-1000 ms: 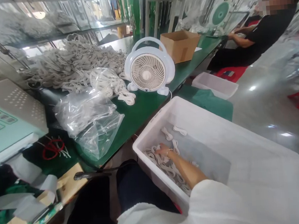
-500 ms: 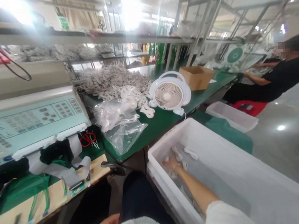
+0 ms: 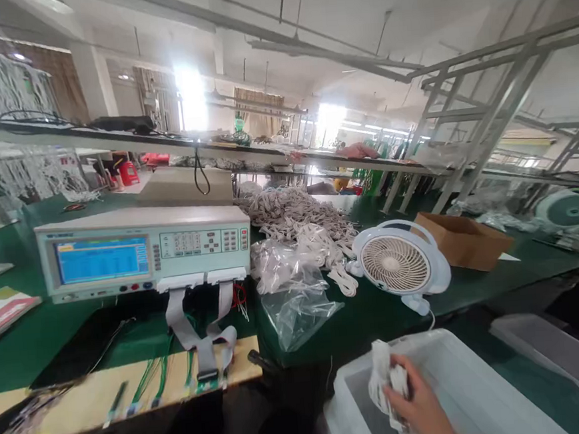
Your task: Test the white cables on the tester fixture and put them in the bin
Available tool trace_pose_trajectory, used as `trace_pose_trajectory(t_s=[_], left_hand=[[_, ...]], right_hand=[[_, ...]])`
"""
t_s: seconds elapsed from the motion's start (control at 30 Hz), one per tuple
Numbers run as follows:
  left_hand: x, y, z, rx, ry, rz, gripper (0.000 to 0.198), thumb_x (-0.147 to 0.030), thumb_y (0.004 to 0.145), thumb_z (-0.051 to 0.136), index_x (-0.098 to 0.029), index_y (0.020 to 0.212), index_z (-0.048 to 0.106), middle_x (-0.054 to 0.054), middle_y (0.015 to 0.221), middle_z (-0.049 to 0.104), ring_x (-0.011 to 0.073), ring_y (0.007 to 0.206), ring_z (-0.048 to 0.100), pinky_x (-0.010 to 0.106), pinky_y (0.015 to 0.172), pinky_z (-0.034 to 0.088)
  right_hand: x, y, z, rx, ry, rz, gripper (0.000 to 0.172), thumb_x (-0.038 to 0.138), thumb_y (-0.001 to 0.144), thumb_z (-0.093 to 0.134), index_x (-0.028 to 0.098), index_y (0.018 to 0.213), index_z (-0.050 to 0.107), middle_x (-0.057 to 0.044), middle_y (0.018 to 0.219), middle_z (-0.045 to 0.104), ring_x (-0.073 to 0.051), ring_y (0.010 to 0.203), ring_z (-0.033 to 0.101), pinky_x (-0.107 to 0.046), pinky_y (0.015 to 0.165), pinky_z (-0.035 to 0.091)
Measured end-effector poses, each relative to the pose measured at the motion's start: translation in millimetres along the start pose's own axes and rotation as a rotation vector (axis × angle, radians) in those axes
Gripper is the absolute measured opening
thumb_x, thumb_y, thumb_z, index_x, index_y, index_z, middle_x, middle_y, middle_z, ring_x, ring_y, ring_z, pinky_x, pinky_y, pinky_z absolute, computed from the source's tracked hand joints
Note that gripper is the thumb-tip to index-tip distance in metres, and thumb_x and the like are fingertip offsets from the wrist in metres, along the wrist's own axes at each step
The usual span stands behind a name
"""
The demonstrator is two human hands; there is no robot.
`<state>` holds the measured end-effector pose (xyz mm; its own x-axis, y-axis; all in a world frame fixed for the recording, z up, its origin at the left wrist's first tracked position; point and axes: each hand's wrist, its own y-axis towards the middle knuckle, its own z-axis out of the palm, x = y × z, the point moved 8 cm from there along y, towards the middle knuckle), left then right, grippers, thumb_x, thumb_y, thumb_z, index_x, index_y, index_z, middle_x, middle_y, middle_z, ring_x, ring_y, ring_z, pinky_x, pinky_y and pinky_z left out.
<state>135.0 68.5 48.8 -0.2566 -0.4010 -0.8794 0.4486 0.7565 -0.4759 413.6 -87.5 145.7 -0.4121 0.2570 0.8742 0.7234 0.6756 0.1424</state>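
My right hand (image 3: 418,401) is closed around bundled white cables (image 3: 381,377), held up over the near end of a white plastic bin (image 3: 461,364). The cables are coiled into tight hanks; how many are in the grip I cannot tell. My left hand is out of the picture. Beyond the bin, on the green table (image 3: 349,333), a clear plastic bag (image 3: 296,303) lies beside a loose white cable coil (image 3: 343,281). A large heap of similar whitish cables (image 3: 299,209) is piled behind the bag.
A white fan (image 3: 396,262) stands at the table edge, with a cardboard box (image 3: 464,240) behind it. To the left is a tester with a blue screen (image 3: 102,260), its ribbon cables (image 3: 207,350) reaching a wooden board (image 3: 78,401). Another bin (image 3: 555,350) is at right.
My right hand has risen out of the bin with white cables in it. The view has turned left and up, showing the tester's screen. My left hand has left the view.
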Motion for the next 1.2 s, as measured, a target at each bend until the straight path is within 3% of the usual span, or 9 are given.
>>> trace_pose_trajectory(t_s=[0.13, 0.23, 0.3, 0.4, 0.5, 0.6, 0.73, 1.0, 1.2], left_hand=[[38.3, -48.5, 28.2, 0.473, -0.213, -0.284, 0.058, -0.065, 0.066, 0.038, -0.015, 0.080, 0.064, 0.012, 0.073, 0.065, 0.0230, 0.068, 0.062, 0.032, 0.058, 0.048], [43.3, -67.3, 34.0, 0.695, -0.550, -0.378, 0.039, -0.046, 0.072, 0.049, -0.009, 0.080, 0.061, 0.011, 0.071, 0.064, 0.0173, 0.062, 0.060, 0.029, 0.060, 0.048], [47.3, -56.9, 17.3, 0.584, -0.666, -0.341, 0.026, -0.033, 0.072, 0.054, -0.009, 0.082, 0.059, 0.009, 0.070, 0.063, 0.0144, 0.059, 0.059, 0.027, 0.060, 0.047], [61.4, -41.1, -17.8, 0.337, -0.780, -0.312, 0.028, -0.035, 0.074, 0.052, -0.011, 0.086, 0.056, 0.009, 0.076, 0.062, 0.0135, 0.063, 0.058, 0.025, 0.062, 0.046], [76.6, -36.1, -49.3, 0.117, -0.847, -0.304, 0.029, -0.040, 0.074, 0.052, -0.014, 0.086, 0.054, 0.004, 0.069, 0.060, 0.0122, 0.059, 0.057, 0.026, 0.060, 0.047], [80.0, -35.7, -63.3, 0.051, -0.842, -0.247, 0.027, -0.039, 0.072, 0.054, -0.016, 0.086, 0.053, -0.001, 0.057, 0.055, 0.0092, 0.049, 0.052, 0.023, 0.054, 0.046], [77.8, -33.0, -66.8, 0.016, -0.789, -0.173, 0.029, -0.040, 0.072, 0.054, -0.017, 0.089, 0.052, -0.001, 0.055, 0.054, 0.0083, 0.046, 0.049, 0.021, 0.049, 0.045], [78.4, -25.4, -66.2, -0.058, -0.602, -0.031, 0.034, -0.048, 0.072, 0.048, -0.018, 0.086, 0.050, -0.002, 0.058, 0.051, 0.0100, 0.049, 0.047, 0.024, 0.051, 0.042], [42.8, -36.2, -73.3, -0.128, -0.236, 0.364, 0.025, -0.036, 0.075, 0.048, -0.016, 0.088, 0.055, 0.003, 0.081, 0.052, 0.0145, 0.074, 0.048, 0.023, 0.066, 0.039]], right_hand=[[103.4, -69.8, 98.7, 0.670, -0.186, -0.510, 0.034, 0.007, 0.059, 0.052, 0.024, 0.089, 0.057, -0.003, 0.088, 0.061, -0.020, 0.083, 0.054, -0.030, 0.078, 0.038], [146.2, -119.1, 153.7, 0.962, -0.158, -0.767, 0.044, 0.002, 0.060, 0.046, 0.024, 0.098, 0.056, -0.005, 0.105, 0.056, -0.020, 0.099, 0.048, -0.033, 0.087, 0.032], [151.4, -114.6, 171.4, 0.902, -0.065, -0.715, 0.044, 0.003, 0.062, 0.044, 0.022, 0.101, 0.054, -0.007, 0.111, 0.051, -0.019, 0.102, 0.045, -0.033, 0.087, 0.033], [121.4, -83.6, 192.7, 0.719, 0.107, -0.359, 0.015, 0.013, 0.070, 0.044, 0.018, 0.077, 0.056, -0.004, 0.083, 0.058, -0.016, 0.079, 0.053, -0.028, 0.074, 0.040], [72.5, -86.8, 238.2, 0.825, 0.268, 0.071, 0.028, 0.032, 0.078, 0.040, 0.016, 0.058, 0.050, 0.002, 0.049, 0.049, -0.010, 0.047, 0.048, -0.022, 0.049, 0.038], [42.6, -110.7, 280.4, 0.898, 0.328, 0.298, 0.027, 0.039, 0.074, 0.047, 0.014, 0.066, 0.054, 0.005, 0.042, 0.047, -0.008, 0.039, 0.043, -0.019, 0.042, 0.034], [36.9, -123.7, 302.1, 0.796, 0.355, 0.290, 0.026, 0.033, 0.067, 0.056, 0.014, 0.085, 0.058, -0.002, 0.065, 0.061, -0.013, 0.055, 0.054, -0.023, 0.051, 0.041], [61.0, -116.0, 285.4, 0.730, 0.173, -0.054, 0.015, 0.020, 0.072, 0.047, 0.017, 0.080, 0.060, -0.003, 0.072, 0.061, -0.016, 0.069, 0.055, -0.025, 0.066, 0.042], [33.4, -102.5, 279.9, 0.631, 0.314, 0.195, 0.016, 0.012, 0.065, 0.043, 0.019, 0.078, 0.049, 0.003, 0.062, 0.052, -0.011, 0.053, 0.050, -0.021, 0.048, 0.042]])
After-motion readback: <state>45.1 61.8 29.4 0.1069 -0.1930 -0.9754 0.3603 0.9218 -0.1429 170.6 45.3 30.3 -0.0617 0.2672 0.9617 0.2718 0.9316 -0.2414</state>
